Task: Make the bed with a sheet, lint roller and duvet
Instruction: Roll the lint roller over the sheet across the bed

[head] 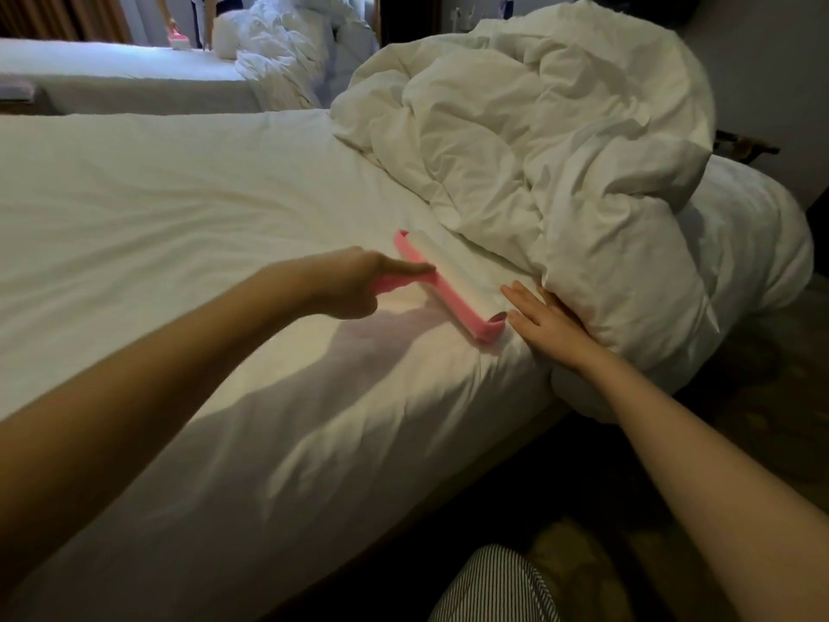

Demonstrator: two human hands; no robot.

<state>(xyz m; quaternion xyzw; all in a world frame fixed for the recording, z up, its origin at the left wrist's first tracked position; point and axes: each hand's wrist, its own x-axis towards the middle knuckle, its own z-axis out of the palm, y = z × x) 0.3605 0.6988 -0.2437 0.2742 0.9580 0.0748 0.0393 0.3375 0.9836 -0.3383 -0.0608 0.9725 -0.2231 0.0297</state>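
Head view: our left hand (354,285) grips the light, stiff roller (453,285) by its handle while our open right hand (545,323) pushes the soft, bulky duvet (560,150) rightward off the sheet (179,208).

Left hand (354,285) grips the pink lint roller (453,285) on the sheet (179,208), right hand (545,323) flat against the bunched-up duvet (560,150).

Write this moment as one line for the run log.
left hand: grips lint roller on sheet | right hand: flat against bunched duvet
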